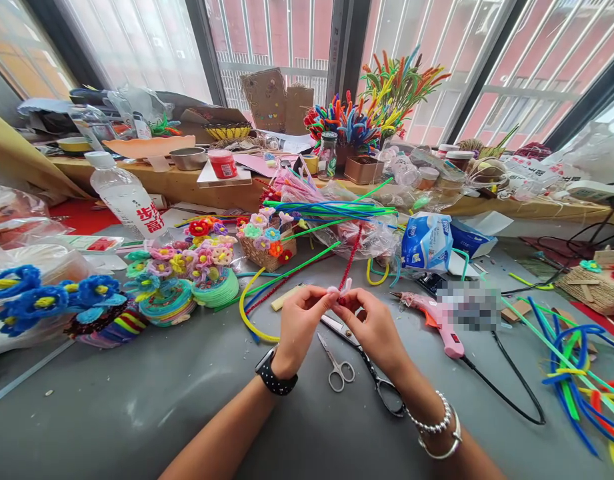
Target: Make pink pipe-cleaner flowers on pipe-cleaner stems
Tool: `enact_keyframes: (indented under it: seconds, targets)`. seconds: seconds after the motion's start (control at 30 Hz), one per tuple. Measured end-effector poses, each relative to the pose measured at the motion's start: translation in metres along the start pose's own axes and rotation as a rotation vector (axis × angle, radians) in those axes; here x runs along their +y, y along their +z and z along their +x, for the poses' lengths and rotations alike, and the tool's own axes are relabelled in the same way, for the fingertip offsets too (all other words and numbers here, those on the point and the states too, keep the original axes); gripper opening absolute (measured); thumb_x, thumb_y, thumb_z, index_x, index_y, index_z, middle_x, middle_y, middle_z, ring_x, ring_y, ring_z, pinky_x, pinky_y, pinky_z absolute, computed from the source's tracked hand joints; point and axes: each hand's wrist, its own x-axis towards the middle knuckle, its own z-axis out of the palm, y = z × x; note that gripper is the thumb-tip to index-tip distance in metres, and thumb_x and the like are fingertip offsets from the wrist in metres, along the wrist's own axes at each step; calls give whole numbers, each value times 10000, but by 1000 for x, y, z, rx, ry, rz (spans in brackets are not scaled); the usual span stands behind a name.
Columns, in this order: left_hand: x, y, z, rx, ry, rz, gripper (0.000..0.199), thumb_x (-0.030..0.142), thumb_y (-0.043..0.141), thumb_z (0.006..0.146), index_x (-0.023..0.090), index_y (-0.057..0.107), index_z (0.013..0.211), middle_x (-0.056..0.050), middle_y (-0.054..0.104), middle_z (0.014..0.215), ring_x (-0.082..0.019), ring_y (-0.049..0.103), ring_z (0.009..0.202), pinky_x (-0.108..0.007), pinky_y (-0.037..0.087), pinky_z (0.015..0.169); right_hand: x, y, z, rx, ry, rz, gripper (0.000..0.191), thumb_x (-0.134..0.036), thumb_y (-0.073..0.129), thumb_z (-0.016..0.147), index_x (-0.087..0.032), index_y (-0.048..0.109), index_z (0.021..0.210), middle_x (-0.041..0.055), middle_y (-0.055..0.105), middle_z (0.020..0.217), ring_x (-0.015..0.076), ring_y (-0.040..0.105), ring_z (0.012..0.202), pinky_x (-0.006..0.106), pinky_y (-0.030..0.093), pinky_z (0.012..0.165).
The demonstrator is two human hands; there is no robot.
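My left hand and my right hand meet over the table, fingertips pinched together on a small pale pink pipe cleaner piece. A red pipe cleaner runs up and away from between the fingers, its lower end partly hidden by them. Below the hands lie small silver scissors. Larger black-handled scissors rest partly under my right hand. To the right is a pink glue gun with a black cord.
Pipe cleaner flowers in baskets stand at the left, near a plastic bottle. Green and blue pipe cleaners lie on plastic bags ahead. A blue tissue pack sits beyond the glue gun. Loose coloured pipe cleaners are tangled at the right.
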Motion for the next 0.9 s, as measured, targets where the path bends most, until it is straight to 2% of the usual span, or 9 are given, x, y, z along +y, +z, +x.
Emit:
enact_keyframes:
  seconds: [0.13, 0.27, 0.33, 0.47, 0.6, 0.9]
  targets:
    - [0, -1, 2, -67, -74, -75, 183, 309, 621, 667, 131, 612, 624, 6, 586, 603, -98, 512, 616, -213, 406, 649, 2, -1, 1, -3, 2, -12, 187, -314, 498, 789, -155, 593, 759, 29, 616, 716, 127, 530, 626, 223, 387, 547]
    - [7, -6, 7, -158, -202, -149, 258, 375, 584, 683, 121, 616, 656, -14, 584, 632, -106, 512, 617, -230, 418, 638, 4, -5, 4, -58, 28, 5, 174, -301, 506, 783, -148, 584, 753, 13, 603, 681, 108, 499, 579, 210, 370, 532]
    - [12, -10, 10, -218, -243, -93, 279, 394, 592, 665, 117, 611, 644, -12, 574, 605, -102, 503, 575, -226, 412, 593, 4, -8, 5, -116, 62, 3, 190, -317, 512, 774, -146, 564, 710, -4, 568, 619, 97, 467, 538, 203, 345, 497]
    - [17, -16, 13, -326, -226, 151, 269, 383, 634, 618, 124, 586, 565, 9, 540, 507, -93, 478, 503, -209, 378, 517, 5, -11, 7, -211, 61, -23, 220, -343, 526, 757, -143, 552, 672, -8, 543, 605, 95, 445, 539, 202, 333, 495]
    - [16, -17, 14, -328, -226, 192, 292, 396, 602, 648, 128, 576, 535, 13, 527, 488, -89, 466, 485, -206, 367, 506, 7, -9, 6, -239, 45, -10, 208, -333, 521, 762, -139, 564, 699, -1, 553, 629, 96, 449, 556, 204, 341, 510]
    - [12, -12, 10, -273, -219, 7, 269, 355, 592, 677, 115, 579, 556, 10, 524, 494, -81, 455, 500, -202, 361, 518, 8, -10, 7, -230, 93, 159, 210, -349, 546, 740, -144, 530, 699, -10, 521, 631, 95, 444, 575, 210, 359, 538]
